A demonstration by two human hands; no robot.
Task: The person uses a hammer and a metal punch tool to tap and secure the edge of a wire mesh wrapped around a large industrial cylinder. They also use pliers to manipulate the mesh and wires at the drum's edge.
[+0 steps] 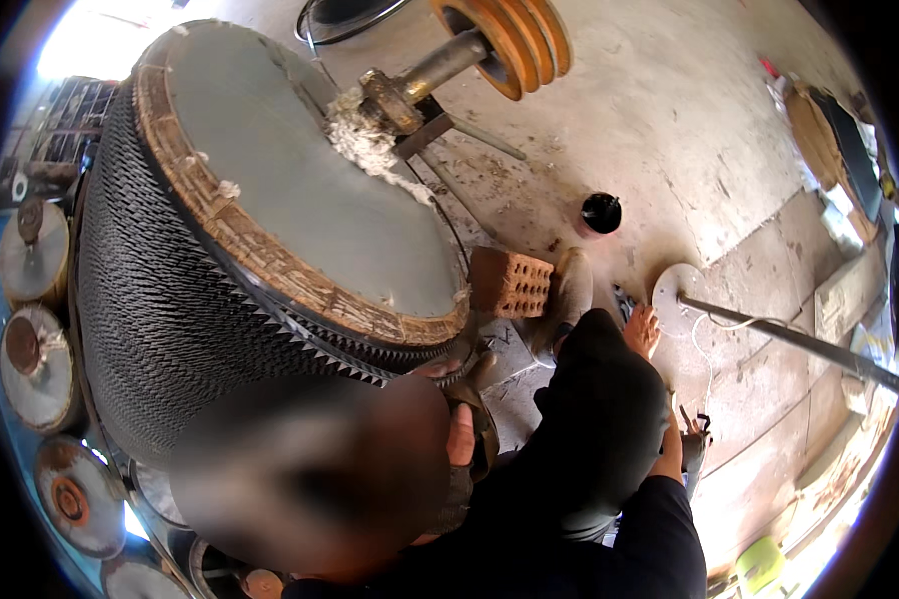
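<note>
My right hand point(644, 332) shows low over the floor, just past my bent knee in black cloth point(604, 419). Its fingers are stretched out, beside a small dark metal piece point(624, 301) and the round base of a stand point(677, 299); nothing shows in them. My left hand cannot be seen. At left, a co-worker's head is blurred; that person's hand point(459, 436) is by the lower edge of a big drum point(310, 210). Rows of sharp metal teeth point(170, 290) wrap the drum, and a toothed strip point(315, 344) runs along its rim.
A perforated brick point(511, 283) stands by the drum, near a shoe point(572, 285). Beyond sits a dark cup point(600, 214). The stand's long pole point(799, 341) crosses to the right, with a thin white cord. Orange pulleys point(519, 45) stick out on the shaft; rollers point(35, 364) line the left.
</note>
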